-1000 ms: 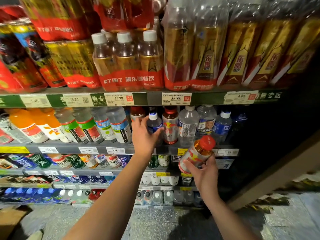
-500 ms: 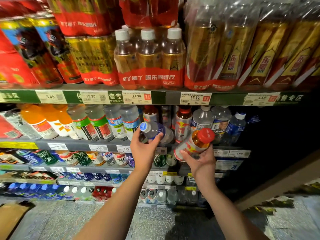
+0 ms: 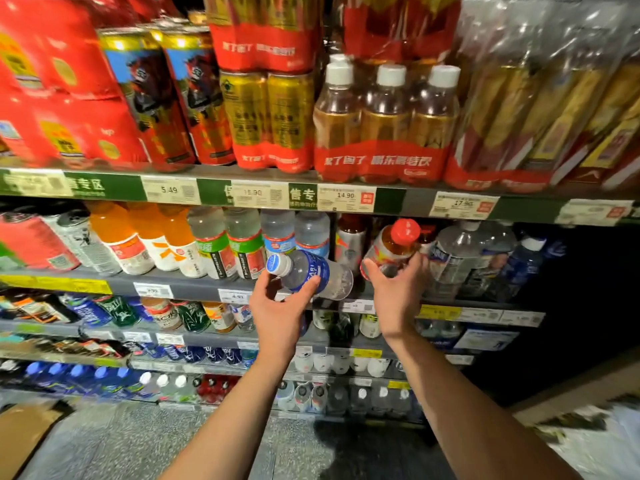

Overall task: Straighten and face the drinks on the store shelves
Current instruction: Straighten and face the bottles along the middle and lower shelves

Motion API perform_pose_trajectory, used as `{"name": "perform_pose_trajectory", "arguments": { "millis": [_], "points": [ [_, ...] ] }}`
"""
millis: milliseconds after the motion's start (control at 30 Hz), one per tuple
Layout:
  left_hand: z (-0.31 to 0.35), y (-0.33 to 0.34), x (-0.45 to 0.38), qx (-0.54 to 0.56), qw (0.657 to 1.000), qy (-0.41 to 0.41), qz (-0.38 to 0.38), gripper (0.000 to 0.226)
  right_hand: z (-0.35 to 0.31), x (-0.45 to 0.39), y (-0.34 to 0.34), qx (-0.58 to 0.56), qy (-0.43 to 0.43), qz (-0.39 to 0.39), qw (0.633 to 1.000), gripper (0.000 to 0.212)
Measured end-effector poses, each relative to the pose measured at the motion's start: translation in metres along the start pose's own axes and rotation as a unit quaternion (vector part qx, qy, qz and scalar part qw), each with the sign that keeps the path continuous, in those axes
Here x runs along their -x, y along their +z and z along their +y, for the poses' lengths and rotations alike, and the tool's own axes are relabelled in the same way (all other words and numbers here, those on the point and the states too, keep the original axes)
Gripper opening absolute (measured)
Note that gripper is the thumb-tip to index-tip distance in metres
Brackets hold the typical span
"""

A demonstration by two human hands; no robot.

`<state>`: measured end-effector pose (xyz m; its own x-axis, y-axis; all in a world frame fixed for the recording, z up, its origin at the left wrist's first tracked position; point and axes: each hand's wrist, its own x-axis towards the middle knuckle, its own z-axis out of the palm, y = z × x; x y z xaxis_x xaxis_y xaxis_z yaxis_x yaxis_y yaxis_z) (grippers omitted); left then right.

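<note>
Left of the frame's centre, a clear plastic bottle with a blue label and pale blue cap (image 3: 304, 271) is being held tipped on its side by the left hand (image 3: 280, 306), the fingers (image 3: 306, 289) curled under its body. Right of centre, an amber plastic bottle with a red cap (image 3: 393, 249) is being gripped from below by the right hand (image 3: 398, 289), tilted, in front of the grey middle shelf (image 3: 194, 284). Each bottle is probably best stood upright with its label turned outward before being released. Two bottles are being held, one per hand; three white-capped amber bottles (image 3: 386, 123) are standing wrapped together at upper centre.
</note>
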<state>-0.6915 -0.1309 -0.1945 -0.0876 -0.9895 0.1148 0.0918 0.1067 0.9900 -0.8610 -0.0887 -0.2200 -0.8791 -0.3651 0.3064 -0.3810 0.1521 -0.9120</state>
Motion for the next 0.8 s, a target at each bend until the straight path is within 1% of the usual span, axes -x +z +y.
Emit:
{"name": "perform_pose_trajectory", "arguments": {
  "millis": [100, 167, 300, 400, 533, 567, 600, 667, 700, 733, 800],
  "points": [
    [-0.002, -0.014, -0.005, -0.005, 1.0, -0.004, -0.011, 0.042, 0.001, 0.004, 0.022, 0.006, 0.051, 0.006, 0.999, 0.062],
    [-0.001, -0.021, -0.009, -0.004, 1.0, -0.009, -0.018, 0.044, 0.002, 0.005, 0.031, 0.022, 0.07, 0.017, 0.997, 0.064],
    [-0.001, -0.033, -0.014, -0.01, 0.999, -0.005, -0.041, 0.042, 0.005, 0.009, 0.04, 0.067, 0.06, 0.049, 0.995, 0.064],
    [-0.002, -0.04, -0.016, -0.007, 0.998, -0.003, -0.058, 0.041, 0.004, 0.012, 0.043, 0.08, 0.062, 0.041, 0.994, 0.064],
    [-0.003, -0.041, -0.018, -0.014, 0.997, 0.002, -0.078, 0.043, -0.004, 0.019, 0.038, 0.069, 0.076, 0.031, 0.994, 0.075],
    [-0.003, -0.039, -0.018, -0.012, 0.996, 0.002, -0.086, 0.044, -0.007, 0.024, 0.034, 0.062, 0.072, 0.028, 0.995, 0.075],
    [-0.003, -0.037, -0.019, -0.011, 0.995, 0.0, -0.095, 0.045, -0.011, 0.031, 0.03, 0.054, 0.056, 0.023, 0.997, 0.068],
    [-0.003, -0.031, -0.018, -0.008, 0.994, -0.006, -0.11, 0.048, -0.014, 0.048, 0.021, 0.011, 0.024, -0.004, 1.0, 0.046],
    [-0.002, -0.027, -0.017, -0.01, 0.993, -0.007, -0.121, 0.049, -0.014, 0.056, 0.016, -0.017, 0.023, -0.042, 0.999, 0.042],
    [-0.002, -0.022, -0.015, -0.016, 0.991, -0.008, -0.135, 0.049, -0.013, 0.062, 0.01, -0.034, 0.027, -0.101, 0.994, 0.042],
    [-0.001, -0.011, -0.011, -0.031, 0.986, -0.007, -0.165, 0.05, -0.01, 0.069, -0.004, -0.021, 0.009, -0.206, 0.978, 0.053]
  ]
}}
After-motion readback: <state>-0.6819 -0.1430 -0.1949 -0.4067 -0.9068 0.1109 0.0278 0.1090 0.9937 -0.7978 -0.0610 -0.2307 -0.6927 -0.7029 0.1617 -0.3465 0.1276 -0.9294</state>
